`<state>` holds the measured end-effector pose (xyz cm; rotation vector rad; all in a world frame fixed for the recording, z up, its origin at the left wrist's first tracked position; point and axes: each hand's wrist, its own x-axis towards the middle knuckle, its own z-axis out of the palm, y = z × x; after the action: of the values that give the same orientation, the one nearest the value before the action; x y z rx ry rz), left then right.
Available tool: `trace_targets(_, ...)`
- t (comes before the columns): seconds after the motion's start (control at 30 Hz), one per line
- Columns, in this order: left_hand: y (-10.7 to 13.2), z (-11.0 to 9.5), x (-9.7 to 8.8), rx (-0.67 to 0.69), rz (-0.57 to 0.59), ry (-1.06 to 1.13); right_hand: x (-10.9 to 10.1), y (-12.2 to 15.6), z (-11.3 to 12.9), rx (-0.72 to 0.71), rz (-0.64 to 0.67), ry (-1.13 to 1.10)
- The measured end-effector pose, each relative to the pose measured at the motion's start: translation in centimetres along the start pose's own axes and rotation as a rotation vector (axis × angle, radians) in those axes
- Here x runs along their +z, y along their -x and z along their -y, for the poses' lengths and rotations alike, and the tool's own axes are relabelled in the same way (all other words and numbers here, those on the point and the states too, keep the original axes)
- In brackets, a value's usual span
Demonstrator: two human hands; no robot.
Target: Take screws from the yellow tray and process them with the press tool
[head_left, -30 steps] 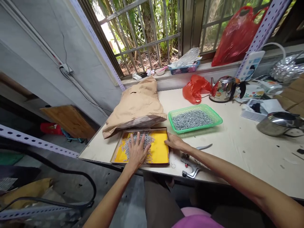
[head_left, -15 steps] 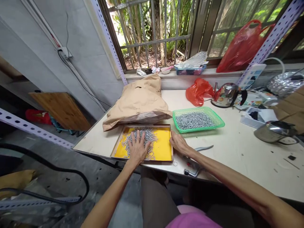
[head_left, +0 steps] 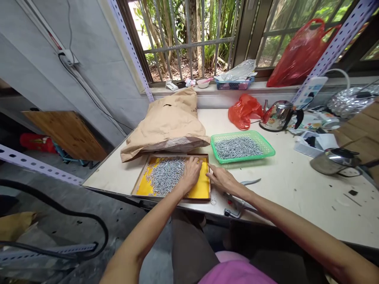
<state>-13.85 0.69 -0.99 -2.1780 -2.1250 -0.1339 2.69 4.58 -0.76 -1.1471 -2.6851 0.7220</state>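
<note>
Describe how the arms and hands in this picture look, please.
These are a person's two bare arms, with no sleeves in view. The left hand and right hand wear no gloves, and no watch shows. Below, purple clothing and dark trousers are visible.

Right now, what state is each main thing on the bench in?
Yellow tray: partly covered by loose metal pieces
Green basket: holding similar pieces
Left hand: fingers bent, over tray
Right hand: at tray's right edge
Paper sack: lying, bulging
Kettle: upright, lid on
Red bag beside kettle: crumpled
Steel pot: upright
</note>
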Motion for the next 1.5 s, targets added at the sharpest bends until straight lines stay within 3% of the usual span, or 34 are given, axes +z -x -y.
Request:
trace_targets(0.13,-2.8,0.2,1.2,-0.016,0.055,0.03,-1.4,4.3,-1.2,-0.066,-0.074,-0.081)
trace_targets(0.3,-3.7,0.8,1.6,-0.03,0.031,0.074,-2.2,9.0,-4.1,0.03,-0.098,-0.224)
trace_targets(0.5,-2.1,0.5,0.7,-0.052,0.018,0.123,-2.0,11.9,-6.7,0.082,-0.131,-0.304)
trace_targets(0.63,0.3,2.1,-0.5,-0.113,-0.034,0.094,-1.7,12.3,-6.4,0.074,-0.118,-0.313)
trace_targets(0.77,2.6,5.1,-1.6,-0.165,-0.001,0.044,-1.8,10.1,-4.1,-0.076,-0.161,-0.293)
trace_targets(0.9,4.4,6.6,-2.0,-0.114,0.023,0.035,-1.5,4.6,-0.3,-0.265,-0.142,-0.179)
trace_targets(1.03,5.6,6.5,-1.9,-0.082,-0.009,0.032,0.2,-1.8,3.5,-0.163,0.004,0.057)
trace_targets(1.17,6.6,6.4,-1.8,-0.033,-0.114,0.048,2.1,-5.6,5.7,-0.032,0.045,0.135)
trace_targets(1.3,7.5,6.3,-1.5,-0.012,-0.201,0.11,2.8,-6.3,5.7,0.009,0.059,0.154)
trace_targets(1.5,7.6,4.4,-1.2,0.033,-0.289,0.197,1.8,-4.0,4.9,-0.044,0.068,0.142)
